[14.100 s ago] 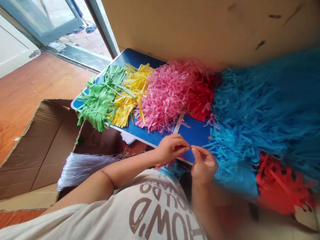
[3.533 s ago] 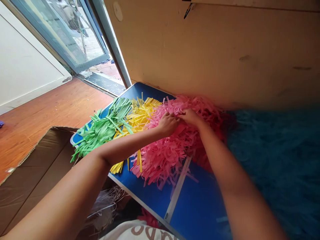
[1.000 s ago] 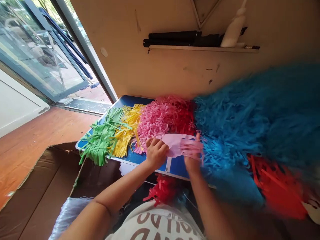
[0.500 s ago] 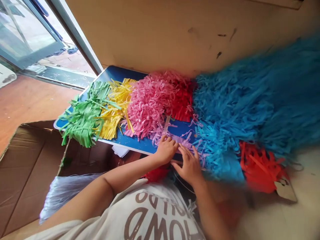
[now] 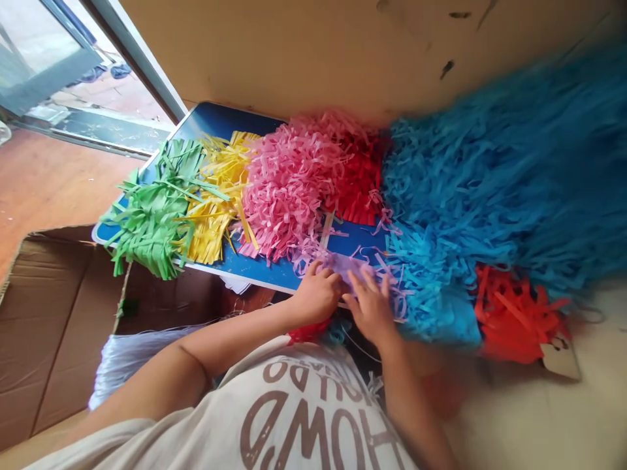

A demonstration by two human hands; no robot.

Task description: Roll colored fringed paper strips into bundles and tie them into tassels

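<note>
Lilac fringed paper [image 5: 345, 267] is held down on the blue table [image 5: 355, 240] between the slightly curled left hand [image 5: 317, 295] and the spread-fingered right hand [image 5: 371, 308]; whether it is pinched cannot be told. Pink paper fringe [image 5: 289, 189] is heaped just beyond the left hand, blue paper fringe [image 5: 431, 287] just beside the right.

A small craft workroom, home workshop rather than factory. Just beyond the fingers [image 5: 375, 290], a blue folding surface [image 5: 355, 245] heaped with cut paper fringe [image 5: 289, 189] in green, yellow, pink, red and blue. Left of the fingers, an open cardboard carton [image 5: 53, 307] on a wood-look floor [image 5: 44, 189]. Farther off, an open glass door [image 5: 39, 72], tiled paving [image 5: 112, 91] outside, and a scuffed tan wall [image 5: 294, 52].
</note>
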